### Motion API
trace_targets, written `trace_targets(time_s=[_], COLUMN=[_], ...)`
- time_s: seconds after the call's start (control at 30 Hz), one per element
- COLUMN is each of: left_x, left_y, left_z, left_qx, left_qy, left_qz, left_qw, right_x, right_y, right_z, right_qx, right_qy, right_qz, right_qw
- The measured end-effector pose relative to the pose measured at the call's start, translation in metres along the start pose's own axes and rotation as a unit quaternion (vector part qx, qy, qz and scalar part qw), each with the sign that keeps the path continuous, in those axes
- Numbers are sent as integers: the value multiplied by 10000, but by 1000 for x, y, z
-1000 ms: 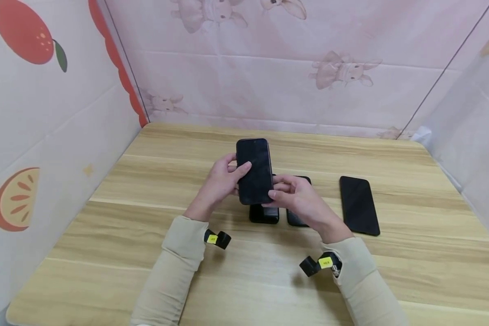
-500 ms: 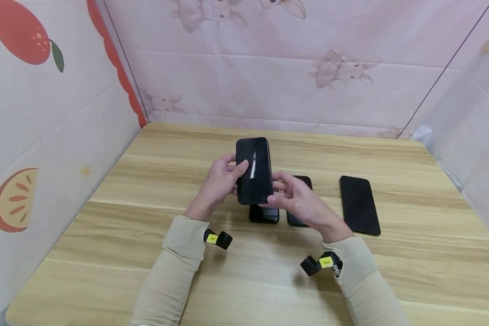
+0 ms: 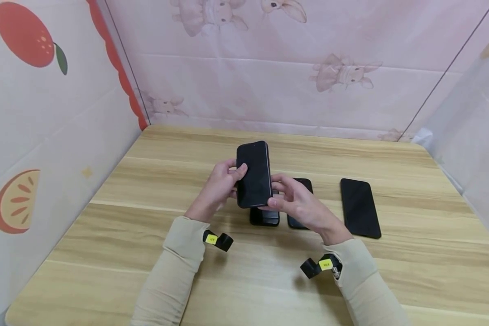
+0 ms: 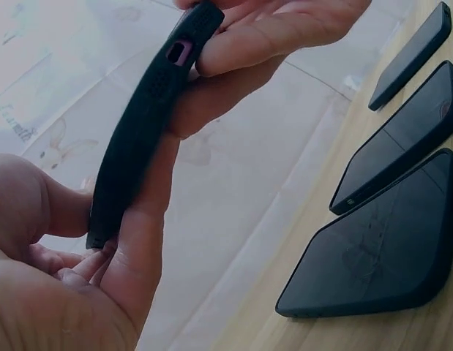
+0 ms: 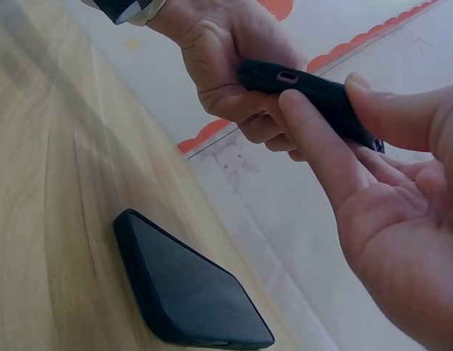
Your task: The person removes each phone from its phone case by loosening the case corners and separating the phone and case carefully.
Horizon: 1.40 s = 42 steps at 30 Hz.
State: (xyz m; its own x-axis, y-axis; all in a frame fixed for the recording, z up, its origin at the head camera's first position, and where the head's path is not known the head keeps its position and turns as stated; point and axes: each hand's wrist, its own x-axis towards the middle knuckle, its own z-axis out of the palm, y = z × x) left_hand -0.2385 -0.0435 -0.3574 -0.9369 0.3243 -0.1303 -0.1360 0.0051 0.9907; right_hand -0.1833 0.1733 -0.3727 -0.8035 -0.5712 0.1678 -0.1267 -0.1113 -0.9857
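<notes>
While pink the backdrop (image 3: 261, 86), woodgrain table (image 3: 248, 285).

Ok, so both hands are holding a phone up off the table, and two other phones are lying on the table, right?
Not two but three others lie on the table: the left wrist view shows a near phone, a middle phone and a far phone. The rest holds: the left hand and right hand grip the held phone off the table.

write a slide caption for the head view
Left hand and right hand hold a dark phone above a wood-grain table where three more phones lie.
</notes>
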Motion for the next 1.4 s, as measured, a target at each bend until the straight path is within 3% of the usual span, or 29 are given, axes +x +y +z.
trace_targets(time_s=[0.33, 0.6, 0.87, 1.23, 1.4], left_x=[-2, -5, -5, -2, -1], left_y=[3, 8, 6, 1, 0], left_z=[-3, 1, 5, 8, 7], left_qx=[-378, 95, 297, 593, 608], left_qy=[-143, -132, -251, -139, -113], left_qz=[-91, 65, 33, -32, 2], left_qw=[9991, 9998, 9992, 9981, 9981], right_x=[0, 2, 4, 7, 8], right_y=[0, -7, -3, -2, 0], right_z=[1, 8, 10, 11, 11], right_qx=[-34, 99, 82, -804, -1401], right_qy=[33, 645, 1022, 1568, 1917], right_qz=[-104, 485, 488, 195, -182], right_qw=[9999, 9967, 9935, 9842, 9712])
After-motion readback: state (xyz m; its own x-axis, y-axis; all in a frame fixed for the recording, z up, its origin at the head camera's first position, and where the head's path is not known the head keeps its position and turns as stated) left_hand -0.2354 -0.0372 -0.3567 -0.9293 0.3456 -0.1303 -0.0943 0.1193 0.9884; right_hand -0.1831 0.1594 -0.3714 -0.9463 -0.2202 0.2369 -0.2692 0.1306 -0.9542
